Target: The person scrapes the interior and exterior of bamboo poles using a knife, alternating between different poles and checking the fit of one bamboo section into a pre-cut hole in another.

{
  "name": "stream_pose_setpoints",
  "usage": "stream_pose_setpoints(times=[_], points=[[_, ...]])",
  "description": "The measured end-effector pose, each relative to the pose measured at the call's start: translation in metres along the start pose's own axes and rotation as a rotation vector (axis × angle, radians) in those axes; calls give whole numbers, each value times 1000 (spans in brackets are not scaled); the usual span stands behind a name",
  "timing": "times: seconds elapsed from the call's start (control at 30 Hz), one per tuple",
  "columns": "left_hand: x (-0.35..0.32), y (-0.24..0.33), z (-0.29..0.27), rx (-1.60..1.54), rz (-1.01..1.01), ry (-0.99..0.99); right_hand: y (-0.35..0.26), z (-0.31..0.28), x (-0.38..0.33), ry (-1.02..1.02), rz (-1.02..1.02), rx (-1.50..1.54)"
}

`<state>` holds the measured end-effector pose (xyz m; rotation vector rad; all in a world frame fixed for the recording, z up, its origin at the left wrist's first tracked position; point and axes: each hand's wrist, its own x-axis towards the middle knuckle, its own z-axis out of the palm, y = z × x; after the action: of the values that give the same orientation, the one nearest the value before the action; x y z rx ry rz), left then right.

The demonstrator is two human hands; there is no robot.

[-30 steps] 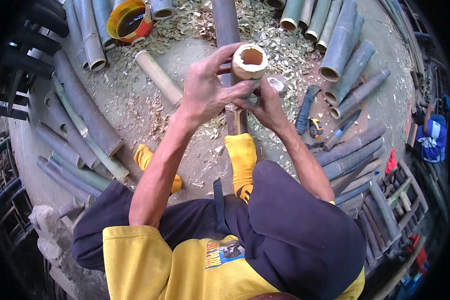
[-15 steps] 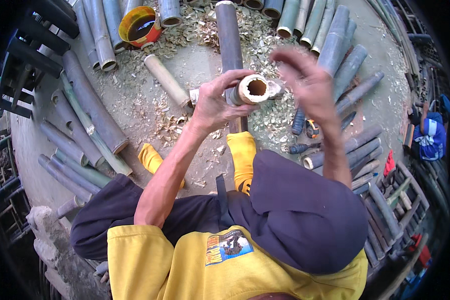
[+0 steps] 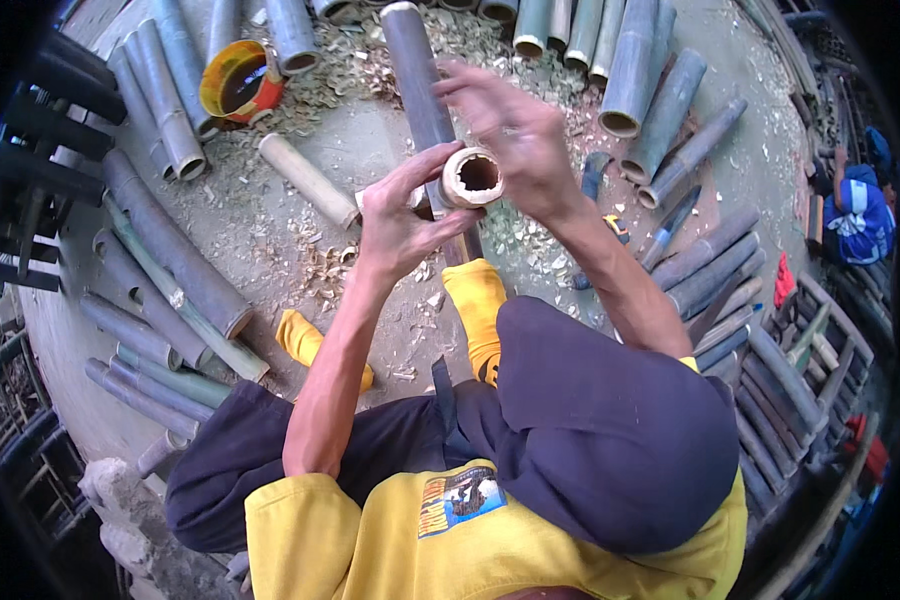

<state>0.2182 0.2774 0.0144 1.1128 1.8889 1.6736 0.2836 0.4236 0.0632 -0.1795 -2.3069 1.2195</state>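
My left hand (image 3: 395, 215) grips a short bamboo tube (image 3: 455, 182), thumb and fingers on opposite sides of its open end. The end faces up at me; its cut rim is pale and jagged around a brown hollow. Just beyond and right of the tube is my right hand (image 3: 518, 138), raised, slightly blurred, fingers stretched leftward with nothing visible in them. Below both hands lies a long dark bamboo pole (image 3: 413, 80), its near end by my yellow-socked foot (image 3: 474, 310). The tube's lower part is hidden behind its end and my hand.
Bamboo pieces fan out left (image 3: 175, 245) and right (image 3: 710, 245). A pale bamboo length (image 3: 308, 180) lies among wood chips (image 3: 355, 75). Near it stands a yellow-red bucket (image 3: 213, 85) of dark liquid. Tools with dark handles (image 3: 595, 175) lie at right. Another person (image 3: 860, 220) sits far right.
My right hand has swung left and now is close beside the tube's open end. My left hand keeps its hold on the tube. The whole view has shifted slightly.
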Motion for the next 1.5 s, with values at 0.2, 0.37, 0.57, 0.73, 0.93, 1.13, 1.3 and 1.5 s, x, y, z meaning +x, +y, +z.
stream_pose_setpoints(times=[0.2, 0.37, 0.57, 0.73, 0.93, 1.13, 1.3, 1.5], points=[[-7, -1, 6, 107, 132, -8, 154, -50, -152, 140, 685, -757], [-6, -8, 17, -18, 114, -67, 168, -38, -209, 45, 897, -951], [25, 5, 37, -212, 222, 87, 168, -39, -192, 302, 1031, -482], [24, 2, 45, -235, 146, 119, 104, -50, -134, 289, 878, -233], [27, 4, 44, -186, 185, 184, 105, -1, 69, -306, 276, 81], [28, 8, 43, -164, 198, 180, 110, 108, 220, -637, -290, -499], [21, 9, 47, -151, 189, 201, 107, 161, 251, -735, -537, -565], [20, -1, 52, -107, 215, 218, 151, 214, 248, -716, -446, -307]])
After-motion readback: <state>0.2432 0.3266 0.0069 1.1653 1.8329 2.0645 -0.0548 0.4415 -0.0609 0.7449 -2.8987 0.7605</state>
